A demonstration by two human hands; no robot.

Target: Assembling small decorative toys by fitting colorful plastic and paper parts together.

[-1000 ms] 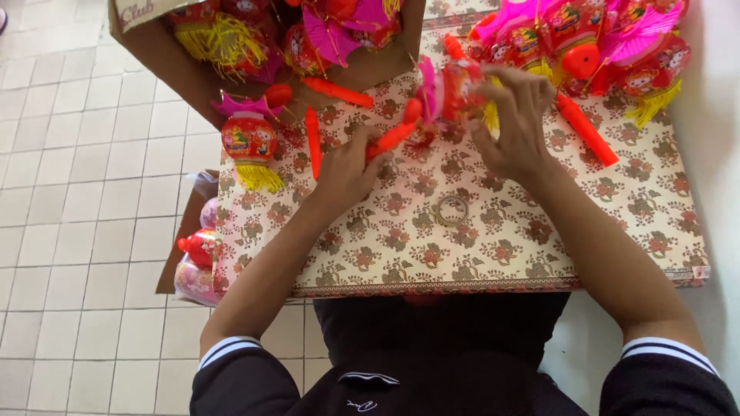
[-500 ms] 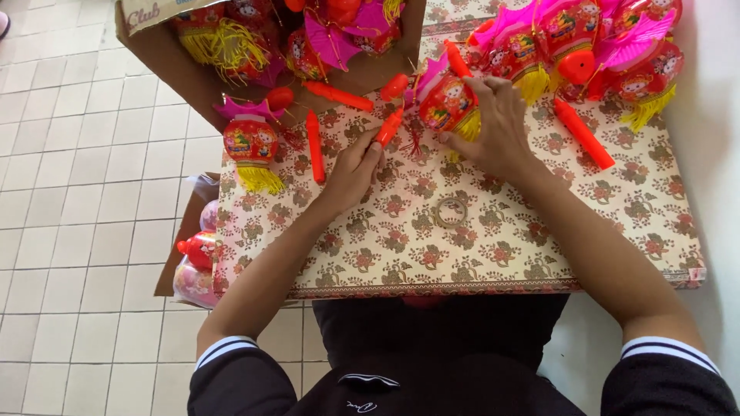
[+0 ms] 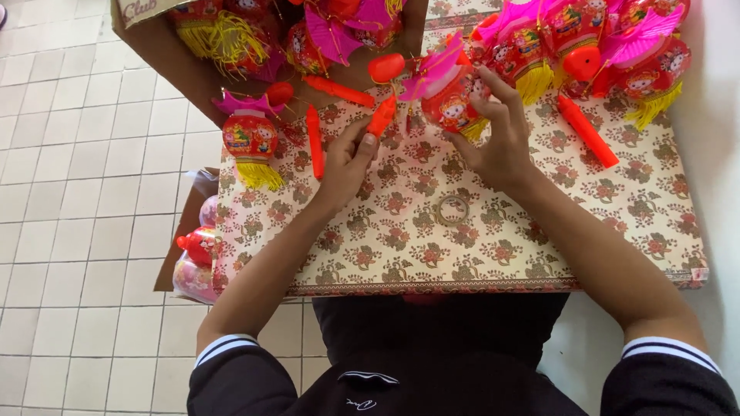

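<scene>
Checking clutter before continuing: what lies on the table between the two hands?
In the head view, only bare floral table cover separates the left hand from the right hand; a tape ring lies nearer the body.

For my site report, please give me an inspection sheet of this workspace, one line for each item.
Surface: board with floral cover.
Job's things: red lantern with pink top and yellow fringe; orange stick.
Clutter: more lanterns, loose orange sticks, tape ring.
Fingers: left hand pinches the orange stick; right hand holds the red lantern.
Cables: nothing seen.
Surroundings: tiled floor; open carton of lanterns above; bag of lanterns at the board's left.
</scene>
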